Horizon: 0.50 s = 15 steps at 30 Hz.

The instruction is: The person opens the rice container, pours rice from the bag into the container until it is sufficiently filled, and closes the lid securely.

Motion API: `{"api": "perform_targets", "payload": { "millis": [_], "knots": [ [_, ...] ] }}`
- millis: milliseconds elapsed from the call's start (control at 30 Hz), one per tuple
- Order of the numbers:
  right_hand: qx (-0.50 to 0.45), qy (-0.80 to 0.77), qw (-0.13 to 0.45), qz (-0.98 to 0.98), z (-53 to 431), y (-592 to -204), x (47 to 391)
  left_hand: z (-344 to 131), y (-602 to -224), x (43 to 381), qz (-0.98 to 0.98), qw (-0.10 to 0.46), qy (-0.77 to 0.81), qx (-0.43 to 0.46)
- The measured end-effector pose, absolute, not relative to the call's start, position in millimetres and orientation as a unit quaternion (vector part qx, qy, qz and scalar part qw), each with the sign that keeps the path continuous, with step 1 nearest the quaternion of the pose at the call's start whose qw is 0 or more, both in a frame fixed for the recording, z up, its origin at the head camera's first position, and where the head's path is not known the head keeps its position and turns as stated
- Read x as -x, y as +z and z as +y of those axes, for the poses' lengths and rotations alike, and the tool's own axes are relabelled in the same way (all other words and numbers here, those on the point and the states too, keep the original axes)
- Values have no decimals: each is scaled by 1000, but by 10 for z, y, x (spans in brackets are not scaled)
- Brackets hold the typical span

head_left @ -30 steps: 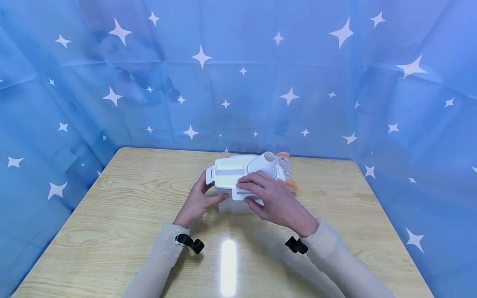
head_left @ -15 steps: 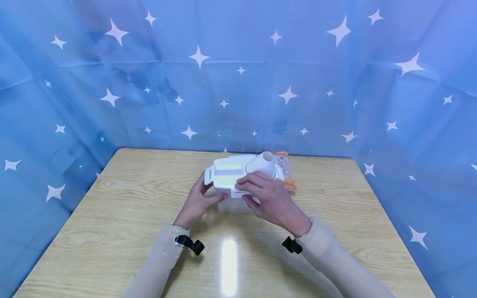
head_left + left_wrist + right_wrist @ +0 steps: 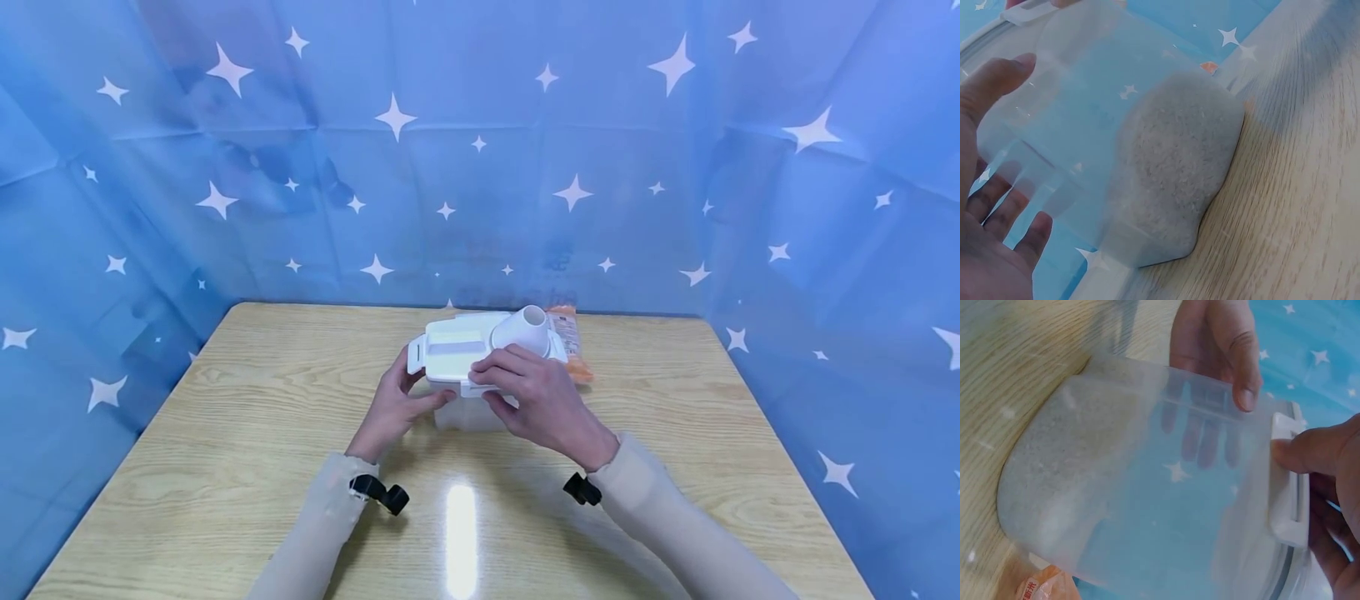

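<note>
A translucent plastic storage container [image 3: 1166, 487] stands on the table, with pale rice-like grains [image 3: 1172, 162] in its lower part. Its white lid [image 3: 450, 367] has side latches, and the left latch [image 3: 416, 354] sticks outward. A white cone-shaped cup [image 3: 521, 329] sits on the lid's right part. My left hand [image 3: 397, 408] holds the container's left side below the lid, thumb at the front and fingers round the far side. My right hand [image 3: 540, 400] pinches the front latch [image 3: 1288, 481], thumb on the latch's face and fingers on the lid.
An orange and clear printed bag [image 3: 570, 342] lies behind the container on the right. The wooden table [image 3: 262, 433] ends at a blue star-patterned curtain [image 3: 480, 167] at the back and sides.
The front latch has swung downward, closer to the container's wall, under my right thumb. My right hand has shifted slightly with it. My left hand keeps its hold.
</note>
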State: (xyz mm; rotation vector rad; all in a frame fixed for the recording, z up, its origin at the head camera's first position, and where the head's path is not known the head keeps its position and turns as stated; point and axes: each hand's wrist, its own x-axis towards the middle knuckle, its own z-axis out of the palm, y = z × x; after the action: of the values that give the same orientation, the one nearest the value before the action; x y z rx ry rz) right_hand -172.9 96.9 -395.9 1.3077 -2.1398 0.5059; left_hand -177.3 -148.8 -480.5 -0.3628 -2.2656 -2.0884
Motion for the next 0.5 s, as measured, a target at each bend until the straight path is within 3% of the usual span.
{"api": "perform_targets", "payload": {
  "millis": [500],
  "knots": [
    [-508,204,299,-781,951,-4010,1810,-1512,-4808,1777,-734,31,-669,114]
  ]
}}
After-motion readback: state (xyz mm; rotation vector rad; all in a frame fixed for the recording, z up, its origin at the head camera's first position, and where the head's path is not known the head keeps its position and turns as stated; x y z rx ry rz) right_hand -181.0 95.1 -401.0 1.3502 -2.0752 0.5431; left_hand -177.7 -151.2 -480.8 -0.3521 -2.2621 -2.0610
